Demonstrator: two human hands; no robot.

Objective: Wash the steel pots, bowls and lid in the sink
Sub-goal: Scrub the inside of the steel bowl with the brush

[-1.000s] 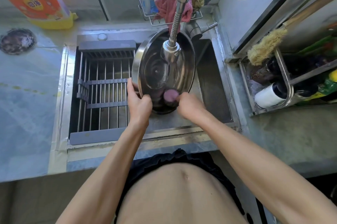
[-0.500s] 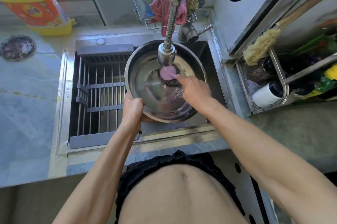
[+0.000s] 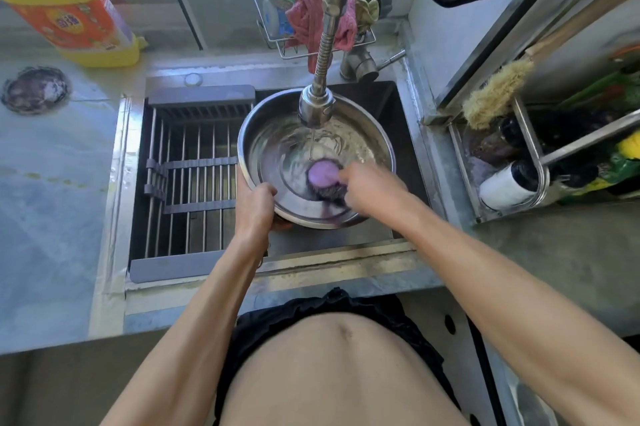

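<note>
Head view: the left hand [image 3: 254, 205] grips the near-left rim of the steel bowl [image 3: 277, 134], probably steadying it under the faucet head [image 3: 316, 106] in the sink's [image 3: 408, 120] right half. The right hand [image 3: 372, 188] clutches a purple-topped scrubbing brush [image 3: 323, 177] against the wet, shiny inside.

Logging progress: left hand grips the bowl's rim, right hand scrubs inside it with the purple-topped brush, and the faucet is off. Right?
Not quite. In the head view, water runs from the faucet into the bowl. The left hand does grip the rim; the right hand scrubs with the brush.
</note>
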